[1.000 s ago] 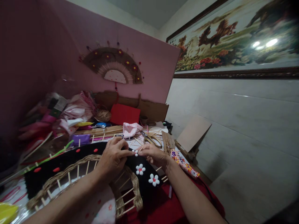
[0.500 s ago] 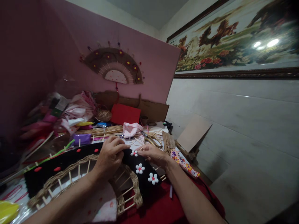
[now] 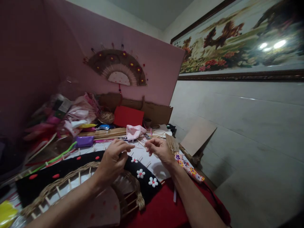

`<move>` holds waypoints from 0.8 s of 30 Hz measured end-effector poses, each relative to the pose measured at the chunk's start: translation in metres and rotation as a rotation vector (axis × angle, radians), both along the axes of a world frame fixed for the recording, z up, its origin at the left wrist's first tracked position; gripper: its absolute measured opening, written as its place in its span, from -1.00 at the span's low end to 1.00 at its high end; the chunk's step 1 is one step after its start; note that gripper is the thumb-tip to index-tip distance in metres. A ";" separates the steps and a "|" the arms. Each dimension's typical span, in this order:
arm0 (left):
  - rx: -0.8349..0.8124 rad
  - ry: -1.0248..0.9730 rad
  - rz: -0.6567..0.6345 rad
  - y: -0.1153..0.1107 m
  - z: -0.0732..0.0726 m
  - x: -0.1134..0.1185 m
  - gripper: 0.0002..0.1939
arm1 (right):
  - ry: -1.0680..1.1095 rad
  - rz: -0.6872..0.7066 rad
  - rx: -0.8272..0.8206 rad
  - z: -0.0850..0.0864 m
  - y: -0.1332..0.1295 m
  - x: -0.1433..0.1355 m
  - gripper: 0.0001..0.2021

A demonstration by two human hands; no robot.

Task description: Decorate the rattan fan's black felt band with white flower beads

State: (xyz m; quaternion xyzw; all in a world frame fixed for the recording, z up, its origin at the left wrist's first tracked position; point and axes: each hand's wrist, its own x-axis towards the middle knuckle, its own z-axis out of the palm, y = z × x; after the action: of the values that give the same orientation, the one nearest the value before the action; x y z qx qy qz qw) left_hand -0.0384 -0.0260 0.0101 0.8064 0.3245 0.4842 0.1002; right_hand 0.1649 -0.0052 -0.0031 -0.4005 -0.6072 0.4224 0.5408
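Note:
A fan-shaped craft piece with a black band, thin wooden sticks and braided twine lies in front of me. White-petalled flowers with red centres sit on the band's right part, and red dots on its left. My left hand is above the band's middle, fingers curled and thumb and index finger close together. Beyond the band's upper right edge my right hand is raised, fingertips pinched. Whatever either hand may hold is too small to make out.
Behind the fan are a purple packet, wooden sticks, a pink cloth and a red box. Bagged materials pile up at the left. A flower-patterned strip lies right. A finished fan hangs on the pink board.
My right hand has lifted off the flower near the fan's upper edge and moved up and away. The fan has shifted slightly left and down in view. My left hand stays over the band.

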 end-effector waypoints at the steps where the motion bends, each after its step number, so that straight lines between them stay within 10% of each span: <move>1: -0.076 -0.016 -0.012 -0.002 0.000 0.001 -0.72 | 0.022 0.045 0.035 0.002 -0.004 -0.003 -0.79; 7: -0.636 -0.189 -0.232 -0.014 0.000 0.013 -0.82 | 0.166 0.243 0.014 0.002 -0.020 -0.018 -0.81; 24: -0.855 -0.351 -0.262 -0.012 -0.003 0.013 -0.75 | -0.158 0.072 0.347 -0.004 -0.032 -0.028 -0.93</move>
State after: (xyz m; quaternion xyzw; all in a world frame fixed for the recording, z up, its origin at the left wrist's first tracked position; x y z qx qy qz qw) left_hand -0.0254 -0.0377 0.0068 0.6332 0.3682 0.4195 0.5362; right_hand 0.1367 -0.0367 -0.0074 -0.3112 -0.7255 0.2976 0.5369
